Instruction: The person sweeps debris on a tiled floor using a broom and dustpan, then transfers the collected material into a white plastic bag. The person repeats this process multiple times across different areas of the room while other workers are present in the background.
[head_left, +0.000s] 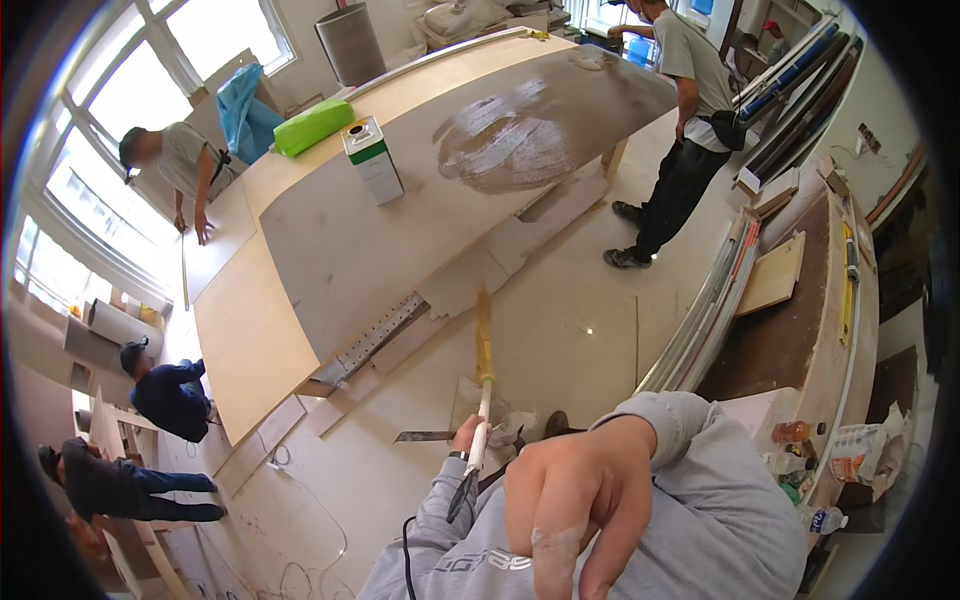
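Note:
My left hand (469, 436) is closed around a long tool with a white handle (480, 431) and a yellowish, blurred far end (484, 337). A flat dark blade (424, 436) juts out to the left of this fist; how it is held is hidden. Close to the camera, my right hand (581, 495) hangs before my chest with bent fingers. Its fingertips run off the lower edge, and a whitish patch covers one finger. Beyond the tool lies a large grey-brown sheet (330, 255) with a wet, shiny smear (502, 142). A metal can (373, 161) stands on it.
The sheet rests on a wooden worktable (247, 367), beside a green bundle (313, 127). People stand at the right (694, 97) and work at the left (184, 157). Long strips (712, 300) and bottles (799, 431) lie to my right. A cable (341, 525) crosses the floor.

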